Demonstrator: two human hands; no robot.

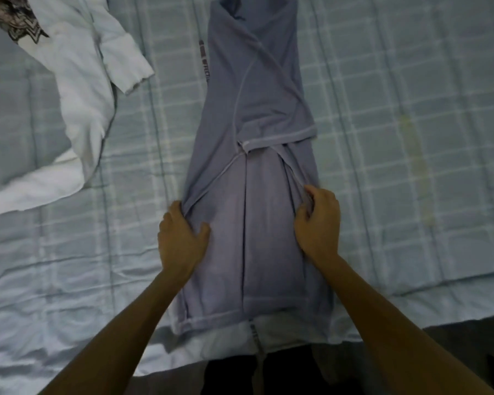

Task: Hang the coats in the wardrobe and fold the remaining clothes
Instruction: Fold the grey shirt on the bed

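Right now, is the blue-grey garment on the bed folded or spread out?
Partly folded. The blue-grey garment has its sides turned in over the middle, forming a narrow strip lying full length.

1. You have one view only: the head camera, looking steeply down and forward.
2. It faces across the bed [411, 109], away from your body.
3. Range is close: the garment [268, 109] runs up the centre for nearly the full frame height.

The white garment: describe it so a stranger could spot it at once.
Start at the checked bedsheet covering the bed. Left of the blue-grey garment being folded at its centre lies the white garment, crumpled. It alone is plain white, its long sleeves sprawled.
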